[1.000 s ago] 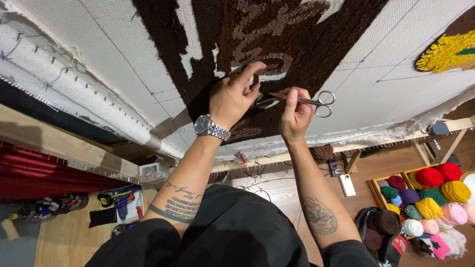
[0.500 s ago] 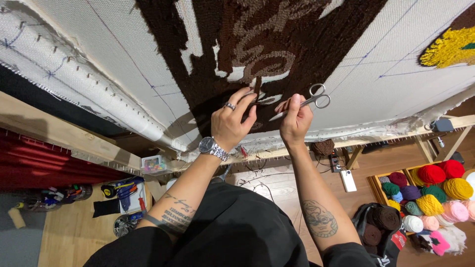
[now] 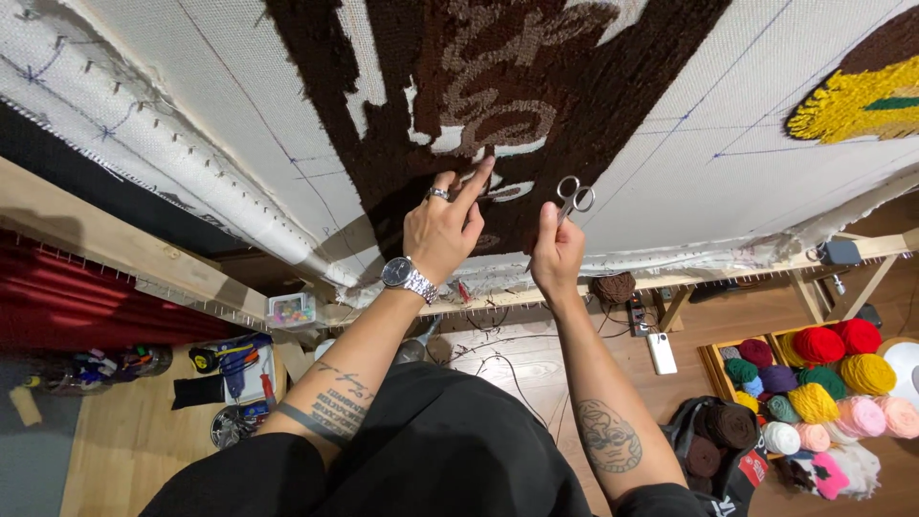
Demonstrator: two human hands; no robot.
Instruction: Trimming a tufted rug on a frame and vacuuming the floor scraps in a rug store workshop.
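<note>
Basically, two hands are working on one tufted rug stretched on a wooden frame. Left hand is pressing on the brown pile, index finger extended, other fingers loosely curled, holding nothing. Right hand is gripping one pair of scissors, fingers closed round the blades' end, handles poking up; blades are hidden. One wristwatch is showing on the left wrist. Yarn balls are sitting on the floor, partly cut off, count unclear. Versus half a second ago, both hands are sitting higher, and the scissors are pointing upright rather than sideways.
</note>
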